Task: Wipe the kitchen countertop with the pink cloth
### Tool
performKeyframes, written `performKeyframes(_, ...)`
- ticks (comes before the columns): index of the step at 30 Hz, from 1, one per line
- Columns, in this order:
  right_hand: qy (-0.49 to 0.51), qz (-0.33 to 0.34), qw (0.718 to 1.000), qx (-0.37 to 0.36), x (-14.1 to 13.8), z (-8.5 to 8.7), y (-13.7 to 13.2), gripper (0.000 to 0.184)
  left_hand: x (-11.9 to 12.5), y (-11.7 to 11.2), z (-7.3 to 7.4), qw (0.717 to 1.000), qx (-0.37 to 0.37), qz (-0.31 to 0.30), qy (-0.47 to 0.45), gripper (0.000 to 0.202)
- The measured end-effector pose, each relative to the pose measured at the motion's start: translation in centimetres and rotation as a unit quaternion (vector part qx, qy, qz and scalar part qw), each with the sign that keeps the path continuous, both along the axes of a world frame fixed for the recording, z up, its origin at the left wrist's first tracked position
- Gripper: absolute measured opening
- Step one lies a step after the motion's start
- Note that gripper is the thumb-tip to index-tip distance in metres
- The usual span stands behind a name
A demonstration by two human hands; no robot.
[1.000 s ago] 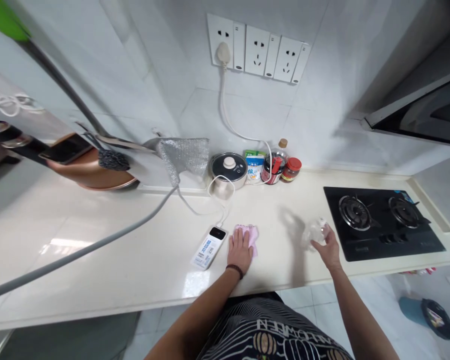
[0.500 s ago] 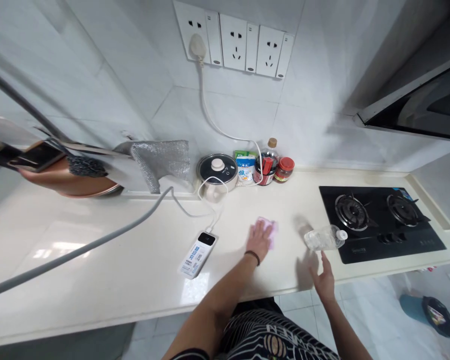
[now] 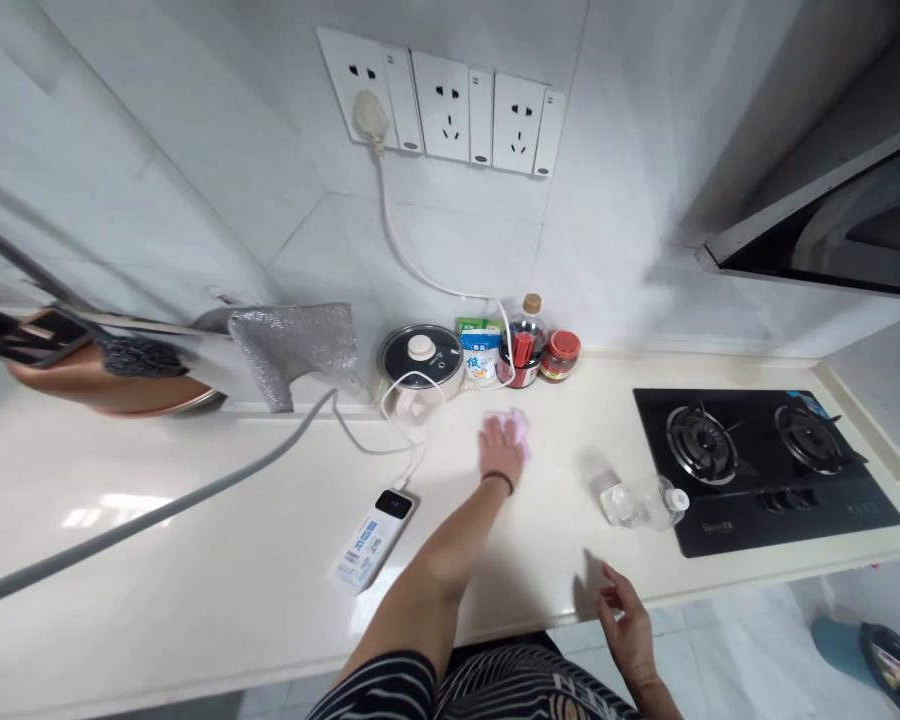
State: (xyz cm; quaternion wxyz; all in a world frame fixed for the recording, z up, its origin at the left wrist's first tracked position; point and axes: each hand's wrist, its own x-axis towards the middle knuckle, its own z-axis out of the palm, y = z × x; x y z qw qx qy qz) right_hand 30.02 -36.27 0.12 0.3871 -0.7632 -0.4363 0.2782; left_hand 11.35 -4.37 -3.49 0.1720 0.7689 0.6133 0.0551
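My left hand (image 3: pixel 501 450) lies on a pink cloth (image 3: pixel 521 430), pressing it to the white counter with the palm down; the cloth shows past the fingertips. A dark band circles that wrist. My right hand (image 3: pixel 624 620) is over the counter's front edge, its fingers loosely bent and apart, holding nothing. Beyond it, a clear plastic bottle (image 3: pixel 637 502) with a white cap lies on its side, the cap end reaching to the stove's edge. Left of my left arm, a white power bank (image 3: pixel 375 540) with a dark display lies plugged to a cable.
A small electric pot (image 3: pixel 421 370), a blue-and-white packet (image 3: pixel 481 355), a dark sauce bottle (image 3: pixel 529 325) and a red-lidded jar (image 3: pixel 561 355) line the wall. The black gas stove (image 3: pixel 765 470) is at right. A grey hose (image 3: pixel 195 515) crosses the left side.
My left hand has slid the pink cloth across the counter toward the wall. My right hand has drawn back from the bottle toward my body. The view has shifted slightly.
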Motion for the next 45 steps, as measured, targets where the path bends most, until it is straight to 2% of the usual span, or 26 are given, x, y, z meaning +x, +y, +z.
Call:
performKeyframes(3,0.009,0.001,1.0,-0.003,0.7,0.5,0.9,0.048,4.9,-3.2,-0.7,0.987,0.007,-0.156,-0.035,0.068)
performKeyframes(5,0.018,0.001,1.0,-0.005,1.0,0.9,1.5,0.047,6.5,-3.9,-0.7,0.975,0.011,-0.214,-0.05,0.069)
performKeyframes(6,0.021,-0.001,1.0,-0.005,1.1,1.0,1.8,0.046,6.8,-3.5,-0.5,0.974,0.006,-0.22,-0.051,0.069)
performKeyframes(9,0.027,-0.007,1.0,-0.007,1.3,1.3,2.4,0.046,5.9,0.2,0.5,0.986,-0.019,-0.16,-0.034,0.066)
performKeyframes(12,0.024,-0.014,1.0,-0.011,1.6,1.5,2.4,0.047,3.3,4.7,1.1,0.996,-0.025,-0.086,-0.017,0.067)
performKeyframes(14,0.022,-0.016,0.999,-0.018,1.8,1.4,2.2,0.048,1.2,6.6,1.0,0.999,-0.022,-0.037,-0.007,0.069)
performKeyframes(17,0.025,-0.013,0.999,-0.027,2.0,1.1,1.9,0.049,-1.4,7.4,0.6,0.998,-0.009,0.059,0.011,0.071)
performKeyframes(20,0.028,-0.012,0.999,-0.032,2.2,0.6,1.7,0.049,-2.1,7.0,0.1,0.991,0.005,0.132,0.019,0.072)
performKeyframes(23,0.031,-0.012,0.999,-0.032,2.3,0.1,1.6,0.047,0.0,6.1,-0.5,0.99,0.014,0.14,0.013,0.073)
performKeyframes(27,0.023,-0.007,0.999,-0.029,2.4,0.1,1.6,0.043,5.7,5.2,-1.0,0.999,0.022,0.041,-0.024,0.072)
performKeyframes(30,0.013,-0.008,1.0,-0.027,2.7,0.3,1.6,0.041,9.9,5.8,-0.7,0.999,0.001,-0.024,-0.048,0.072)
performKeyframes(32,0.005,-0.012,1.0,-0.028,3.0,0.4,1.4,0.04,11.7,6.4,-0.3,0.997,-0.015,-0.055,-0.054,0.072)
performKeyframes(34,0.0,-0.022,0.999,-0.032,3.2,0.2,1.1,0.04,12.5,6.6,0.0,0.995,-0.02,-0.075,-0.056,0.072)
performKeyframes(36,-0.001,-0.037,0.999,-0.037,3.3,-0.2,0.8,0.041,12.2,5.9,-0.1,0.995,-0.02,-0.084,-0.053,0.072)
performKeyframes(39,0.0,-0.054,0.998,-0.032,3.3,-1.0,0.7,0.044,9.7,3.7,-0.9,0.996,-0.002,-0.073,-0.052,0.073)
performKeyframes(42,-0.004,-0.049,0.999,-0.02,3.1,-1.5,1.3,0.043,5.1,2.4,-1.7,0.999,0.022,-0.013,-0.048,0.073)
performKeyframes(45,-0.006,-0.026,0.999,-0.018,2.7,-1.4,2.5,0.04,-0.7,3.0,-1.7,0.996,0.022,0.078,-0.023,0.073)
